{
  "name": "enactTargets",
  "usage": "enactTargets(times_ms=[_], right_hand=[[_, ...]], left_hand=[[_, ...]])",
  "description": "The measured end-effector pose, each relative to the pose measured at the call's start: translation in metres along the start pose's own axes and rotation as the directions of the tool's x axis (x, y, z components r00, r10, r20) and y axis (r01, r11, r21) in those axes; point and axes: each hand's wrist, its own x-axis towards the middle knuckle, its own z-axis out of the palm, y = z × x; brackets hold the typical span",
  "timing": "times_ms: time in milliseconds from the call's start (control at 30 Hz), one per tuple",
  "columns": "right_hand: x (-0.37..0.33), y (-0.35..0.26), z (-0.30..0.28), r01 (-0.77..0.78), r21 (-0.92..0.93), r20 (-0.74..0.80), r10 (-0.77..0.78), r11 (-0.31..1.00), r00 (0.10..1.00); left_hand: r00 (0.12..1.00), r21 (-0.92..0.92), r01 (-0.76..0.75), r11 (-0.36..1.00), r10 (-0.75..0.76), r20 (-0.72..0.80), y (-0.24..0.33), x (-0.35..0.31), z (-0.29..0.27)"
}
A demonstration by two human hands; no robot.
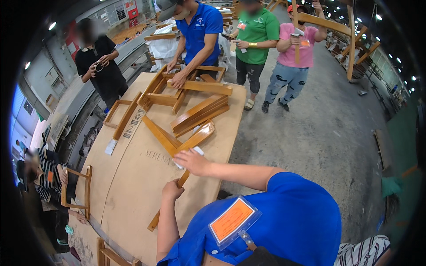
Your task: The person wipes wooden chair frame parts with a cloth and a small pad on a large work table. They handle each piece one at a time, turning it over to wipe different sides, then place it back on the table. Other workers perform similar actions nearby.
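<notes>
My left hand (172, 189) is closed round a long, varnished brown wooden bar (155, 220), whose near end points toward me over the table. Farther up, my right hand (191, 161) presses a white cloth or pad (198, 151) onto the wood, with the fingers bent over it. Whether the cloth is folded is hidden under the palm. Just beyond the right hand, another wooden bar (159, 135) lies slanting to the left. A stack of several similar bars (202, 113) rests behind it.
A brown board-covered table (128, 195) carries wooden frames (162, 99). Across it, a person in blue (202, 33) handles a frame. A person in pink (298, 48) holds up a large wooden frame (326, 23). At left, a person in stripes (49, 170) holds a small frame (88, 193).
</notes>
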Motion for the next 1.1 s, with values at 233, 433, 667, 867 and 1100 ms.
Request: enactTargets(times_ms=[233, 433, 667, 867, 1100], right_hand=[[-0.050, 0.004, 0.074, 0.009, -0.143, 0.157, 0.014, 0.990, 0.988], [-0.064, 0.008, 0.114, 0.013, -0.151, 0.292, 0.032, 0.988, 0.956], [-0.062, 0.011, 0.114, -0.073, -0.084, 0.315, 0.096, 0.994, 0.944], [-0.062, 0.021, 0.110, -0.174, -0.056, 0.284, 0.183, 0.983, 0.941], [-0.069, 0.022, 0.103, -0.311, 0.092, 0.238, 0.282, 0.946, 0.929]], left_hand=[[0.990, 0.233, 0.090, 0.968, -0.113, 0.089, -0.025, 0.018, 0.023], [0.993, 0.329, 0.120, 0.937, -0.117, -0.030, -0.057, 0.003, 0.033], [0.951, 0.361, 0.303, 0.882, -0.253, -0.180, -0.093, -0.067, -0.019], [0.908, -0.180, 0.240, 0.954, -0.286, -0.305, -0.138, -0.091, -0.033], [0.853, -0.602, -0.015, 0.798, -0.304, -0.425, -0.175, -0.103, -0.002]])
